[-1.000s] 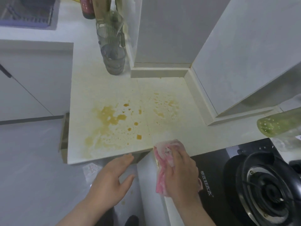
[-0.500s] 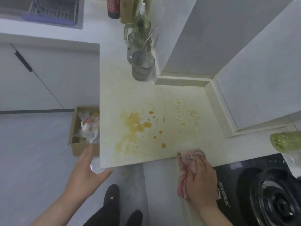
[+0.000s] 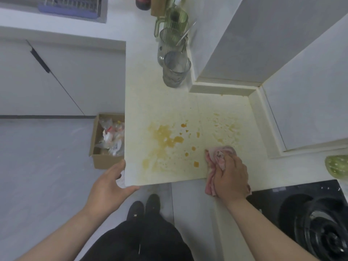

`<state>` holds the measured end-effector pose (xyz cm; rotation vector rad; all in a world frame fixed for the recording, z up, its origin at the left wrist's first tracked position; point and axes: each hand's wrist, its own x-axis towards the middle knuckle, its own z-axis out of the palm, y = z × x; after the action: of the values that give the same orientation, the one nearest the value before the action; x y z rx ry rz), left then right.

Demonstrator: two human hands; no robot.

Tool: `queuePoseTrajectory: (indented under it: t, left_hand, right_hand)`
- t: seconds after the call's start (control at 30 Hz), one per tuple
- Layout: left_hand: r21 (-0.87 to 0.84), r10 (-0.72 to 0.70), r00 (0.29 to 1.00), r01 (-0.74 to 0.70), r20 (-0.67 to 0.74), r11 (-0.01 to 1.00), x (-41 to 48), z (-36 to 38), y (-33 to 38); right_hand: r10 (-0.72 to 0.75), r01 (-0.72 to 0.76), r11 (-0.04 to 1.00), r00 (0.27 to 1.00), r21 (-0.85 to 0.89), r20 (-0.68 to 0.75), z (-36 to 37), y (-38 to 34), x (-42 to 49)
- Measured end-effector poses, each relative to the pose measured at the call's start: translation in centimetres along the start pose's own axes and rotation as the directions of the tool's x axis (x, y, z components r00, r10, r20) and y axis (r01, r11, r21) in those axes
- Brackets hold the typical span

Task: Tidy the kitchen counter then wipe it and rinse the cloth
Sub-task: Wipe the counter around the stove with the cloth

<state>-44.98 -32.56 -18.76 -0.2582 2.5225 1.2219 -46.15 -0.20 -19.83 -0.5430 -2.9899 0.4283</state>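
Note:
The cream kitchen counter (image 3: 150, 102) carries a wide yellow-orange spill (image 3: 169, 140) with scattered drops across its near half. My right hand (image 3: 230, 178) grips a bunched pink cloth (image 3: 219, 157) and presses it on the counter's front edge, just right of the spill. My left hand (image 3: 107, 187) hangs with relaxed fingers at the counter's front left corner and holds nothing; its thumb lies under the front edge.
Clear ribbed cups (image 3: 176, 69) and a green-tinted jug (image 3: 175, 18) stand at the back by the wall. A cardboard box of rubbish (image 3: 105, 144) sits on the floor left of the counter. A black gas hob (image 3: 310, 221) lies at right, a green bottle (image 3: 337, 166) above it.
My right hand has pushed the cloth forward from the counter's edge onto its surface, closer to the stains. My left hand rose to the front left corner.

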Motion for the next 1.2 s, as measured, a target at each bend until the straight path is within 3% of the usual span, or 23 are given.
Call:
queuePoseTrajectory:
  t: [0.2, 0.4, 0.53, 0.7, 0.87, 0.93, 1.03, 1.2]
  left_hand:
    - [0.027, -0.100, 0.995, 0.100, 0.000, 0.995, -0.2, 0.2, 0.4]
    - [0.025, -0.104, 0.994, 0.105, -0.017, 0.994, -0.5, 0.4, 1.7]
    - [0.065, -0.109, 0.993, 0.111, -0.037, 0.992, -0.5, 0.7, 1.9]
    - [0.097, -0.146, 0.988, 0.151, -0.051, 0.984, -0.5, 0.9, 2.0]
    - [0.093, -0.174, 0.984, 0.178, -0.048, 0.980, -0.5, 1.1, 2.0]
    - [0.115, -0.174, 0.984, 0.178, -0.047, 0.977, -0.6, 1.0, 2.3]
    - [0.151, -0.133, 0.991, 0.136, -0.029, 0.979, -0.7, 0.5, 2.8]
    - [0.319, 0.087, 0.996, -0.071, -0.035, 0.945, -0.3, 0.0, 3.9]
  right_hand:
    - [-0.082, 0.084, 0.996, 0.995, -0.024, 0.059, 0.1, -1.1, 3.9]
    - [-0.097, 0.099, 0.995, 0.990, -0.013, 0.106, -0.1, -0.3, 3.5]
    - [-0.216, 0.219, 0.976, 0.970, -0.013, 0.112, -0.3, 0.5, 0.7]
    - [-0.249, 0.234, 0.968, 0.945, 0.093, 0.214, -0.4, 2.0, 1.2]
    - [-0.298, 0.276, 0.949, 0.942, 0.151, 0.151, -1.3, 3.9, 2.6]
    - [-0.287, 0.284, 0.958, 0.952, 0.049, 0.106, -1.7, 4.8, 3.4]
    - [-0.191, 0.199, 0.978, 0.975, -0.059, 0.111, -2.3, 5.6, 4.4]
    - [-0.168, 0.176, 0.984, 0.969, -0.032, 0.181, -2.8, 5.4, 4.5]
